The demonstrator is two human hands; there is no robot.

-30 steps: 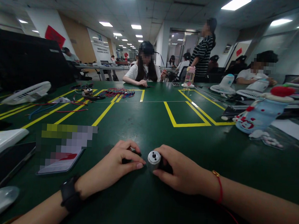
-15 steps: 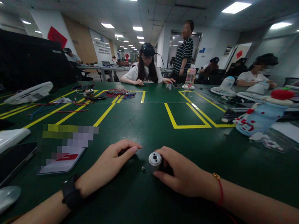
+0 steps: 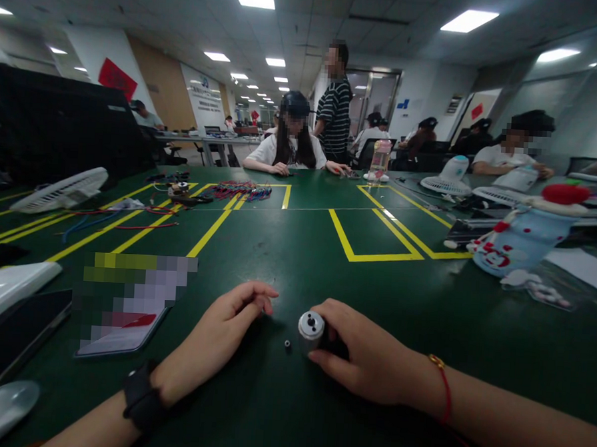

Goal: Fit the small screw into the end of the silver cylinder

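In the head view my right hand (image 3: pixel 354 352) is closed round the side of a small electric motor (image 3: pixel 311 325), a silvery cylinder standing upright on the green table. Its round end face, with a dark shaft hole and small holes, points up. A tiny metal ring-like part (image 3: pixel 287 344) lies just left of the motor, untouched. Farther left, my left hand (image 3: pixel 229 326) rests near the table top with its fingers loosely bent and apart, nothing visible in them. It wears a black wristband.
A partly blurred card (image 3: pixel 143 322) lies left of my left forearm, beside a mouse (image 3: pixel 3 408). Bundled wires (image 3: pixel 243 190) and a white fan (image 3: pixel 63 190) lie farther back. A blue cup (image 3: pixel 522 238) stands at right. A person (image 3: pixel 295 140) sits across the table.
My left thumb and fingers have curled in slightly. The right hand still holds the motor, with little movement. In the background, the standing person in stripes has moved left.
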